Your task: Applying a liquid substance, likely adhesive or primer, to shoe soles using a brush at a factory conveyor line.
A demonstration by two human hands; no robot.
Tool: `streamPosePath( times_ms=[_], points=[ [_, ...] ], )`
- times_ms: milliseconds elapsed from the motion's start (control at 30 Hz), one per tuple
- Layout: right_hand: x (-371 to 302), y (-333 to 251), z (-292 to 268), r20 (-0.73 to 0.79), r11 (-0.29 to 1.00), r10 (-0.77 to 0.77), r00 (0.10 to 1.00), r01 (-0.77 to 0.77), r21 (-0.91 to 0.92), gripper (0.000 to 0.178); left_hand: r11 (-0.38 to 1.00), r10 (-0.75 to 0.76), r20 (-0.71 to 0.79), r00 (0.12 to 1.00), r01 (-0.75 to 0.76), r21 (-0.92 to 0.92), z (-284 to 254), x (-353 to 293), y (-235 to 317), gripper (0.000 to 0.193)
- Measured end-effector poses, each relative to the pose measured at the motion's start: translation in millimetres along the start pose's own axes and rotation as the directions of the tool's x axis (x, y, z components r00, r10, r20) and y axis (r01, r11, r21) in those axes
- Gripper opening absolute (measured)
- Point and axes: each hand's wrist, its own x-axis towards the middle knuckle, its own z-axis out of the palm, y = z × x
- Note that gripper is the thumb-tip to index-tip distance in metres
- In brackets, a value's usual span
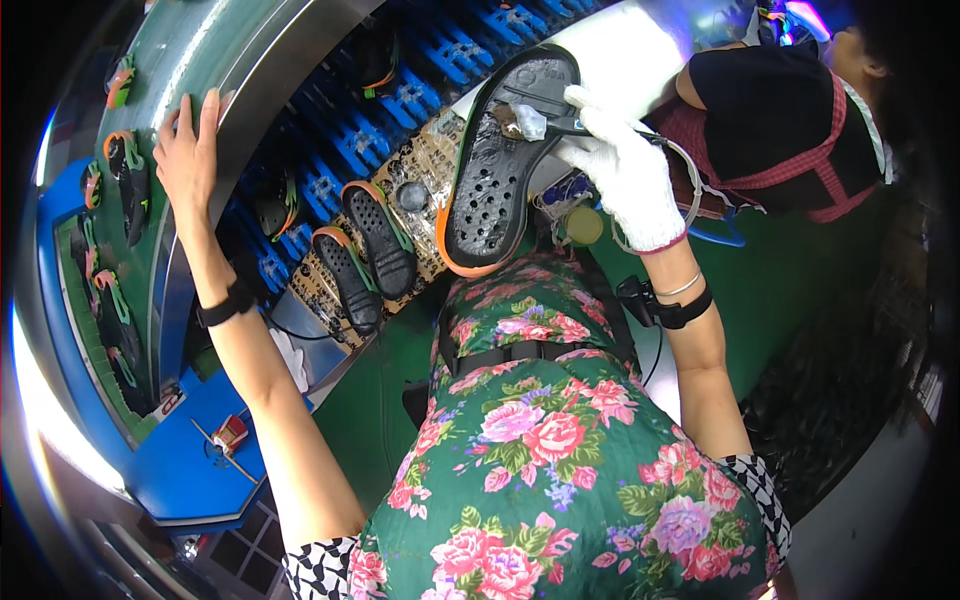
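Observation:
A black shoe sole (492, 200) with an orange and green rim and a perforated forefoot is held up in front of me. My right hand (632, 180), in a white glove, grips its edge near the heel. The same hand has a small brush (529, 122) with a dark handle, its brownish tip over the middle of the sole. My left hand (188, 155) is bare, fingers spread, reaching over the metal edge of a green conveyor belt (215, 60). Whether it touches the belt I cannot tell.
Two more soles (378, 240) lie on a stained cardboard sheet (435, 150) beside a small round cup (411, 196). Blue racks (325, 190) stand behind. Several shoe parts (128, 180) ride on the belt. A co-worker (765, 130) sits at the right.

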Motion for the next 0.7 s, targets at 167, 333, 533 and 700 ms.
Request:
streamPosePath(
  times_ms=[167, 333, 533, 700],
  points=[
    [-9, -8, 15, -0.05, 1.0, -0.008, 0.999, 0.009, 0.017, 0.032, 0.996, -0.027, 0.084, 0.996, 0.02, 0.082, 12, -3, -18, 0.066],
    [-21, -19, 12, 0.046, 0.967, -0.073, 0.996, 0.082, -0.241, 0.047, 0.864, -0.102, -0.078, 0.992, 0.049, -0.501, -13, -67, 60, 0.034],
    [-18, -35, 46, 0.101, 0.994, 0.01, 0.995, 0.001, -0.112, 0.04, -0.071, 0.171, 0.759, 0.628, 0.776, -0.627, 26, -171, 158, 0.042],
    [-2, -35, 70, 0.259, 0.982, 0.07, 0.963, -0.021, -0.188, 0.032, -0.405, 0.661, 0.73, 0.174, 0.901, 0.153, 69, -205, 195, 0.045]
  ],
)
